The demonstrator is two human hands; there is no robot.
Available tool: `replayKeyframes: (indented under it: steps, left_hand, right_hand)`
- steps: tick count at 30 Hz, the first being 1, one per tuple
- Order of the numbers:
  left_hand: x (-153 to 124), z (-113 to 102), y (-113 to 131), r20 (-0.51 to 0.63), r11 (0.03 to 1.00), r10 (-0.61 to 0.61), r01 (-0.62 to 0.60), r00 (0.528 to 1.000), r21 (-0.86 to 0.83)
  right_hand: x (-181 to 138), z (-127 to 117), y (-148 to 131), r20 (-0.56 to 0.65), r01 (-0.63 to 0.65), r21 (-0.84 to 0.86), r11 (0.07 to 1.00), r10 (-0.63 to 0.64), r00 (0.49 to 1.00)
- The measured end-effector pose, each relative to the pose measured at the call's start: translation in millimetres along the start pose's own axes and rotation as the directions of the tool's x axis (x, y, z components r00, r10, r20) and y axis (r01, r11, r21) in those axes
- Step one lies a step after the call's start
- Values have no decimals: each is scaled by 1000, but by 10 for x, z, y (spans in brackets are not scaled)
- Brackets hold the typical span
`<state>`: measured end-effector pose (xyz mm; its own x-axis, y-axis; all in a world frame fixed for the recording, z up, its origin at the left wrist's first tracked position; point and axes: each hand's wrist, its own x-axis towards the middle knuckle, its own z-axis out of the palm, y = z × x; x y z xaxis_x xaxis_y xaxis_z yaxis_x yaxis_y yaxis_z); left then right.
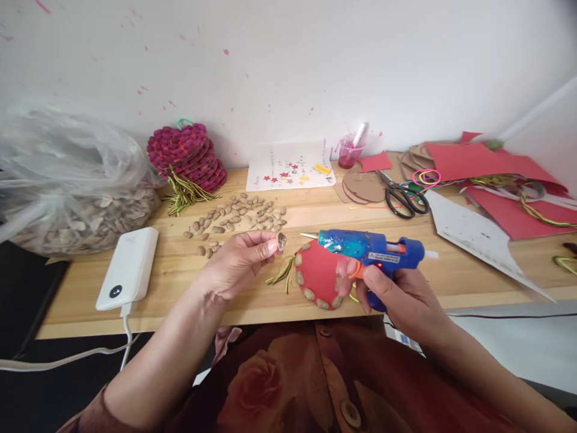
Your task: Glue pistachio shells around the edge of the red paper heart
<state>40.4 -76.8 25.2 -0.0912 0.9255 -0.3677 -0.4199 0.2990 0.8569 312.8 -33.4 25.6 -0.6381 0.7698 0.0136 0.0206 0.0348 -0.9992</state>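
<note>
R side of the red disc (318,267) was hidden behind our R hand (401,294) & the glue gun (354,242), so we couldn't tell how far the rim peanuts (309,293) ran there. Our palm covered most of the gun's grip; whether the orange trigger (356,270) was squeezed, we couldn't tell. Print on the label (383,258) was too small to read, ditto writing on the white sheet (265,165). The plastic bag (76,144) was cut off at the L edge, its contents blurry thru the film.

Pose: our L hand (237,261) came in from bottom L, thumb & forefinger pinching a lone peanut (282,241), its darker face hard to make out. Our R hand was wrapped round the gun, fingers by the trigger, nozzle pointing L twd the pinched peanut w/ a gap btwn. Disc lay on the table (252,310) nr its front edge, w/ a tassel (285,275) on its L; loose peanuts (243,210) lay beyond our L hand, scissors (399,195) back R
</note>
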Motion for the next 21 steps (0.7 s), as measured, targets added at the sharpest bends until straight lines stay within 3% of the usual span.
replayKeyframes:
  steps: [6, 14, 21]
  left_hand:
    - [-1, 61, -55, 43, 995, -68, 71, 997, -68]
    - [-5, 91, -98, 75, 994, -58, 65, 995, -93]
    - [-27, 98, -104, 46, 993, -68, 72, 997, -96]
  right_hand:
    - [-37, 66, -157, -2, 35, -124, 992, -35, 999]
    - [-50, 66, -108, 20, 55, -297, 953, -52, 998]
    - [-57, 77, -102, 42, 104, -330, 938, -96, 995]
